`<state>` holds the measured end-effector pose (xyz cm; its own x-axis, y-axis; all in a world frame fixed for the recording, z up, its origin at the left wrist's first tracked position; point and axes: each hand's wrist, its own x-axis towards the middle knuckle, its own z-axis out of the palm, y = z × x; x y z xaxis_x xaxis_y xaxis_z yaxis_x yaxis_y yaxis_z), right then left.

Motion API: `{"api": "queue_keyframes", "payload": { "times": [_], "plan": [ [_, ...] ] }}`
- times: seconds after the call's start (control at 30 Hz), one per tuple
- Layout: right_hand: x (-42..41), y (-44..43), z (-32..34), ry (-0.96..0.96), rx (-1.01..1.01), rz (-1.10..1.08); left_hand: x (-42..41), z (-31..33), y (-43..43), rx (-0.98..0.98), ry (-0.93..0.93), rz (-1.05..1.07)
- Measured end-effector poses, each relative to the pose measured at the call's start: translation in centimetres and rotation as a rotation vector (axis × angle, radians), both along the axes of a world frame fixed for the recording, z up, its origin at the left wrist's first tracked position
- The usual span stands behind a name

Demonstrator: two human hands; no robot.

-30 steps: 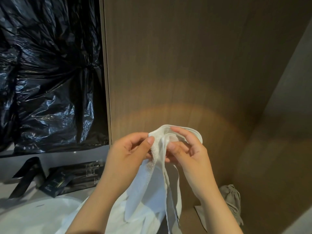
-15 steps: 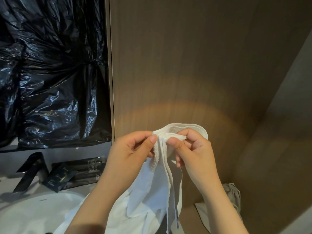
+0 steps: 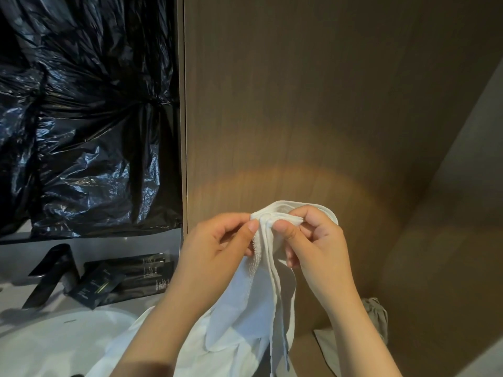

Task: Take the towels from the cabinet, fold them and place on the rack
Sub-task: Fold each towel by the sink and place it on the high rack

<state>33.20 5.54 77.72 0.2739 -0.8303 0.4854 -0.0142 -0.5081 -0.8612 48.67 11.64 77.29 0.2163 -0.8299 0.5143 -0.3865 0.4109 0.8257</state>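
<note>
A white towel (image 3: 253, 303) hangs in front of me, bunched at its top edge and trailing down out of the frame. My left hand (image 3: 215, 251) pinches the top hem between thumb and fingers. My right hand (image 3: 313, 240) pinches the same gathered edge just to the right, fingers curled round the folds. The two hands almost touch, held before a brown wooden cabinet panel (image 3: 313, 104). No rack is in view.
Crinkled black plastic sheeting (image 3: 81, 118) covers the left wall. Below it, dark packets (image 3: 95, 289) lie on a pale counter beside a white basin (image 3: 40, 341). A grey cloth bag (image 3: 377, 317) sits low at the right on a wooden shelf.
Both hands have shifted their pinch along the towel's top edge and gathered it tighter. The right fingers now curl over the folds, and the view has shifted slightly.
</note>
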Motion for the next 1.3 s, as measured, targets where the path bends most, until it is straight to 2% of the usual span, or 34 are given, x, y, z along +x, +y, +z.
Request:
{"api": "queue_keyframes", "payload": {
  "times": [0.27, 0.6, 0.7, 0.87, 1.03, 1.17, 1.3],
  "plan": [
    [0.1, -0.1, 0.1, 0.013, 0.007, 0.009, 0.0, 0.0, 0.0, -0.011, -0.082, 0.008],
    [-0.2, 0.0, -0.1, 0.042, -0.007, 0.063, 0.1, -0.3, -0.5, -0.044, 0.021, 0.079],
    [-1.7, -0.2, -0.2, 0.186, -0.050, 0.062, 0.8, 0.0, -0.8, -0.051, 0.010, 0.112],
    [-5.6, -1.9, 0.1, 0.615, -0.086, -0.079, 2.4, 1.4, -1.5, -0.079, -0.026, 0.177],
    [-7.1, -3.3, 1.4, 0.863, -0.229, -0.110, 2.5, 2.1, -1.8, -0.085, -0.051, 0.170],
    [-8.2, -4.2, 3.1, 0.973, -0.344, -0.146, 2.9, 2.8, -2.1, -0.107, -0.073, 0.175],
    [-8.6, -5.4, 6.8, 0.918, -0.491, -0.262, 3.9, 4.8, -2.9, -0.131, -0.118, 0.178]
  ]
}}
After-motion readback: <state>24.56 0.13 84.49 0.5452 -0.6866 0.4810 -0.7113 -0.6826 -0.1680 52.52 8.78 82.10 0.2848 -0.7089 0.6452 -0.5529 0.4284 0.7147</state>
